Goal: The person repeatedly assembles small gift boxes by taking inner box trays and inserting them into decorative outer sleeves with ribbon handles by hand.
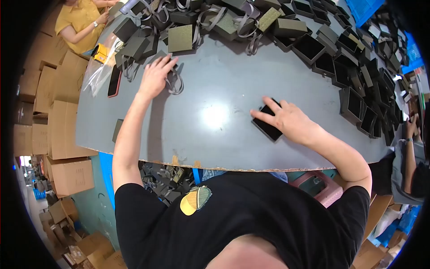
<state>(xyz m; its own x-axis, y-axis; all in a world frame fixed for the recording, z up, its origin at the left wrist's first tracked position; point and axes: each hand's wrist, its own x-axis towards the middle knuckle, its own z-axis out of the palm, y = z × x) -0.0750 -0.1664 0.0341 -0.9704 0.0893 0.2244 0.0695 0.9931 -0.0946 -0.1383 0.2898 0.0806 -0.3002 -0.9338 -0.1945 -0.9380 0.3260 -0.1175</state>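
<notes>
My left hand (155, 76) reaches toward the far left of the table with its fingers stretched out. It is over a dark box with a loop of grey ribbon (176, 85) beside it; the palm side is hidden. My right hand (293, 122) lies over a small black box (268, 129) in front of me, its fingers spread across the box. The box lies flat on the table, and part of it is hidden under the hand.
Dark boxes with ribbons (180, 38) are heaped along the far edge. Open black boxes (351, 105) crowd the right side. A phone (114, 82) and a yellow item (101, 53) lie at left. Another person (79, 24) works far left; someone's arm (409, 157) shows at right.
</notes>
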